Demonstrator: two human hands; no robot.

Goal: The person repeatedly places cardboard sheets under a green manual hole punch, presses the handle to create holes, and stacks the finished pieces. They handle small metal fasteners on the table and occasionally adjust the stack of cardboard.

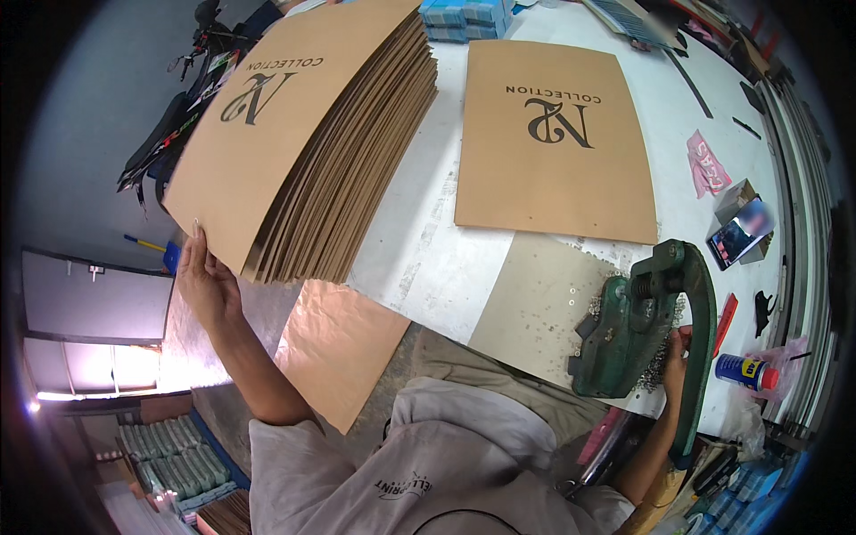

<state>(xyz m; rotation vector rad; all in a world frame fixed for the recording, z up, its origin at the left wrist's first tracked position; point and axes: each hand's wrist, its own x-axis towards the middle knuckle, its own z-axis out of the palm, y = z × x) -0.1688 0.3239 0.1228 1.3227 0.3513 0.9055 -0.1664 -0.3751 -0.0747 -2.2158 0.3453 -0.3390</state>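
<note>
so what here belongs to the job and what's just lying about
Likely the job: brown stack at the left hand, matching brown panel, green press by the right hand, small metal pieces

Likely lying about: phone, blue can, pink wrapper

We saw the right hand (676, 361) only in part, as the green press (615, 343) hid some of its fingers and left its grip unclear to us. The brown stack (294, 134) and blue boxes (465, 18) ran past the top edge, the phone (738, 239) had a blurred patch, and we found the scattered metal bits (657, 367) too small to identify.
</note>
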